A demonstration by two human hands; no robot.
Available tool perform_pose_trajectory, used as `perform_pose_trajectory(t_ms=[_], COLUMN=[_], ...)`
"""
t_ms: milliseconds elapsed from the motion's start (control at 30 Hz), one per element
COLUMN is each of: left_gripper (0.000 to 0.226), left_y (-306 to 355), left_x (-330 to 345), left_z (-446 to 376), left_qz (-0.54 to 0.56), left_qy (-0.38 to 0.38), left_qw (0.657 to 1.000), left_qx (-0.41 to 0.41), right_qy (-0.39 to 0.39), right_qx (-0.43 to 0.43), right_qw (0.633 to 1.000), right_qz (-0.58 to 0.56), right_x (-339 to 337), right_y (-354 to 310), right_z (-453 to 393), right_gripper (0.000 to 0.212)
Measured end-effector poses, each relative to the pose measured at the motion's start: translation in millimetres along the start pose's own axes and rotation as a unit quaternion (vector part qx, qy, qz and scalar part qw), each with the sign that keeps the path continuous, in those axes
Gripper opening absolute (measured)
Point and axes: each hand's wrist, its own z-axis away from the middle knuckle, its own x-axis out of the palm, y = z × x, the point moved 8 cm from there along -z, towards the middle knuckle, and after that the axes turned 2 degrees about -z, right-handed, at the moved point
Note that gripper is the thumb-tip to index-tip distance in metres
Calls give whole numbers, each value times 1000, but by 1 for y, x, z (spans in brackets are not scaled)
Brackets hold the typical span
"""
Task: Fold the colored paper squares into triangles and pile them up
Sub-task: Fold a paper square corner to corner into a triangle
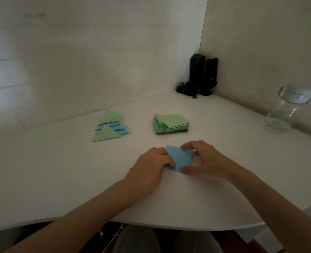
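A blue paper square (180, 157) lies on the white table in front of me, between both hands. My left hand (151, 165) rests on its left edge, fingertips on the paper. My right hand (205, 161) has its index finger on the far corner and its thumb on the near corner, fingers curved over the sheet. A stack of unfolded squares (171, 124), green on top, sits farther back. To the left lies a loose pile of folded triangles (111, 127), green and blue.
The white table (60, 170) has a curved front edge near my body. Black speakers with cables (200, 75) stand in the far corner. A glass jar with a lid (287, 108) stands at the right by the wall.
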Motion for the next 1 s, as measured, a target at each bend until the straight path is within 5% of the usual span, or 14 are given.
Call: perform_pose_trajectory(t_ms=[233, 400, 633, 767, 1000], left_gripper=[44, 18, 8, 19, 41], left_y=[18, 19, -17, -30, -29], left_x=[4, 0, -11, -15, -6], left_z=[5, 8, 21, 23, 15], left_qz=[-87, -61, 9, -32, -153], left_qy=[1, 44, 80, 65, 24], left_qw=[996, 997, 988, 972, 962], left_qx=[4, 8, -135, -224, -227], right_qy=[-7, 56, 110, 137, 155], right_qx=[0, -47, -9, 19, 39], right_qw=[999, 997, 994, 990, 987], right_qz=[-46, -17, 24, 1, 1], right_x=[4, 1, -8, -6, -3], right_y=[-15, -31, -16, -13, -10], right_z=[10, 24, 22, 23, 19], right_gripper=[43, 36, 25, 26, 27])
